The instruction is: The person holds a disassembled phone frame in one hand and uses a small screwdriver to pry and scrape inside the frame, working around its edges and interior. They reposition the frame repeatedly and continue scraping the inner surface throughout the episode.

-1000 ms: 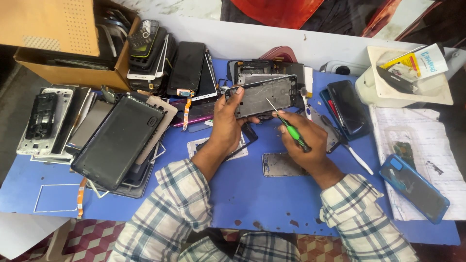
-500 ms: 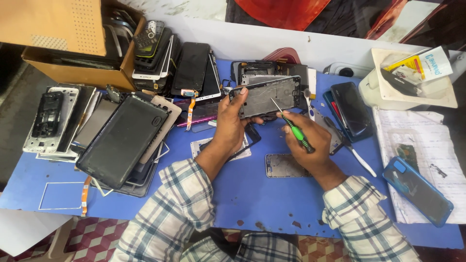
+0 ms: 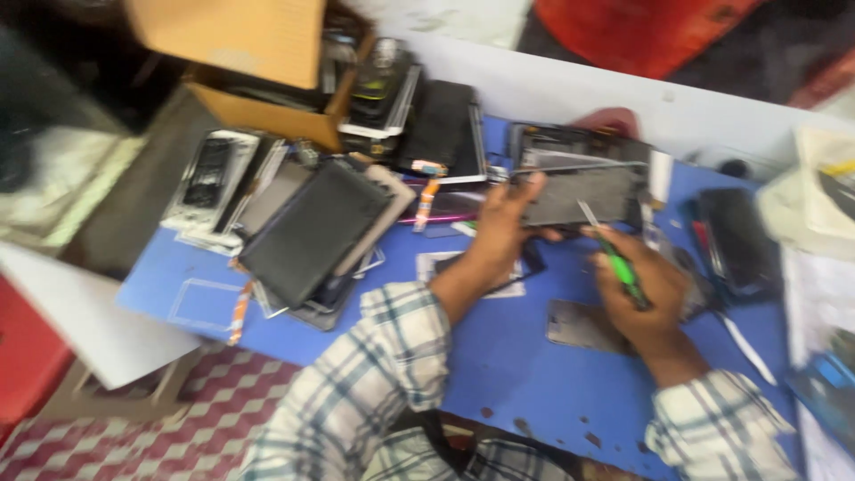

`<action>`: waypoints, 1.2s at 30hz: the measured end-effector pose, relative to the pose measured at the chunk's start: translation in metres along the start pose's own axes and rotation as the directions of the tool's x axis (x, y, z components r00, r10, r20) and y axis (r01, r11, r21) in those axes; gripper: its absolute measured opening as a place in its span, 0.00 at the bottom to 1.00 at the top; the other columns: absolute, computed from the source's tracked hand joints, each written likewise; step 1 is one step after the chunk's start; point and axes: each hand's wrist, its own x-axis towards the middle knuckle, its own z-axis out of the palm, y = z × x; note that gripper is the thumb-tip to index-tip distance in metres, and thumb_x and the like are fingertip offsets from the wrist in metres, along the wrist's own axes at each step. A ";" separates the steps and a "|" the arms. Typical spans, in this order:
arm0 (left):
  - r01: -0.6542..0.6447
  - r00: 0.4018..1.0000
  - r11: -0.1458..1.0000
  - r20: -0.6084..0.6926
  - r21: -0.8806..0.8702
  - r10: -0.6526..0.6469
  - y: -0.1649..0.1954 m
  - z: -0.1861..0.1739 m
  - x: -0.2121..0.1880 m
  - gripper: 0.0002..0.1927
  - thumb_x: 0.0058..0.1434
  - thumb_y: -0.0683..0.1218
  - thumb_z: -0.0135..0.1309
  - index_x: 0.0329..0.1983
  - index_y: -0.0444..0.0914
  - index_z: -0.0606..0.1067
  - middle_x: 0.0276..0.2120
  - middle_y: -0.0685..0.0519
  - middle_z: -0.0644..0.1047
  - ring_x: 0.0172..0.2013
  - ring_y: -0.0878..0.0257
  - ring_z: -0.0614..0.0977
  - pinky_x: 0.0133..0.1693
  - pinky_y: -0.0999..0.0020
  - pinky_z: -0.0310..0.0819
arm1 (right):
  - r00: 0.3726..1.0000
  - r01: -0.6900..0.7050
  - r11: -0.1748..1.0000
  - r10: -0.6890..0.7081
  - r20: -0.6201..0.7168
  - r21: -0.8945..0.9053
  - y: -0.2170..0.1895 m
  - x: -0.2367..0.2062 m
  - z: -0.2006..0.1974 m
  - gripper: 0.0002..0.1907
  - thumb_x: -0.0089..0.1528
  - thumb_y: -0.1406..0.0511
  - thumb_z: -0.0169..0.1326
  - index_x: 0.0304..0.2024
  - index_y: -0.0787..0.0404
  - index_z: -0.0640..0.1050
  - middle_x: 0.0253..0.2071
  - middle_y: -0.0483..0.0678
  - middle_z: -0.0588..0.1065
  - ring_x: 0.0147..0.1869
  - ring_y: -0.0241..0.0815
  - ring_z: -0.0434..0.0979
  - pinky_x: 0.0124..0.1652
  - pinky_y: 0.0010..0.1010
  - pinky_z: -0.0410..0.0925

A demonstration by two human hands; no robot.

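Gripping the opened phone frame (image 3: 579, 191) by its near edge, the left hand (image 3: 501, 216) props it tilted just above the blue tabletop (image 3: 499, 374). The right hand (image 3: 646, 289) is closed around a green-handled screwdriver (image 3: 614, 254), its thin metal tip touching the frame's dark inner face. Doing this well likely means keeping the tip square in the screw head and the frame steady. Flat, glossy black phone screens (image 3: 312, 232) lie stacked to the left, beside a cardboard box (image 3: 258, 62) of parts; the picture is blurred.
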 end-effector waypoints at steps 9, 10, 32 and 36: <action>0.000 1.000 1.000 -0.001 0.015 0.000 0.018 -0.004 -0.018 0.21 0.68 0.56 0.55 0.54 0.35 0.74 0.41 0.49 0.79 0.36 0.62 0.82 0.30 0.67 0.80 | 0.999 -0.031 0.997 0.031 0.013 0.077 -0.022 -0.008 0.008 0.16 0.70 0.72 0.55 0.60 0.67 0.76 0.50 0.55 0.81 0.46 0.40 0.84 0.48 0.25 0.74; -0.005 1.000 1.000 0.002 0.018 0.005 0.019 -0.005 -0.020 0.22 0.68 0.56 0.55 0.54 0.35 0.74 0.41 0.49 0.79 0.36 0.62 0.82 0.30 0.68 0.80 | 1.000 -0.023 0.997 0.022 0.021 0.072 -0.022 -0.009 0.008 0.16 0.70 0.72 0.55 0.60 0.67 0.76 0.50 0.55 0.81 0.46 0.40 0.84 0.48 0.25 0.74; -0.012 0.992 0.995 -0.127 0.094 0.024 0.022 -0.016 -0.005 0.31 0.65 0.64 0.51 0.56 0.33 0.73 0.42 0.48 0.77 0.37 0.60 0.83 0.28 0.64 0.84 | 0.988 -0.012 0.973 0.047 -0.145 0.232 -0.018 -0.003 0.015 0.10 0.78 0.67 0.51 0.56 0.69 0.72 0.50 0.58 0.77 0.42 0.41 0.81 0.45 0.28 0.76; -0.076 0.981 0.996 -0.172 0.056 0.085 0.013 -0.014 0.009 0.29 0.68 0.63 0.50 0.53 0.33 0.74 0.40 0.47 0.78 0.34 0.59 0.83 0.27 0.66 0.82 | 0.961 -0.143 0.914 0.220 -0.167 0.380 -0.006 0.007 0.007 0.08 0.76 0.66 0.52 0.51 0.68 0.73 0.44 0.55 0.76 0.39 0.39 0.81 0.42 0.28 0.75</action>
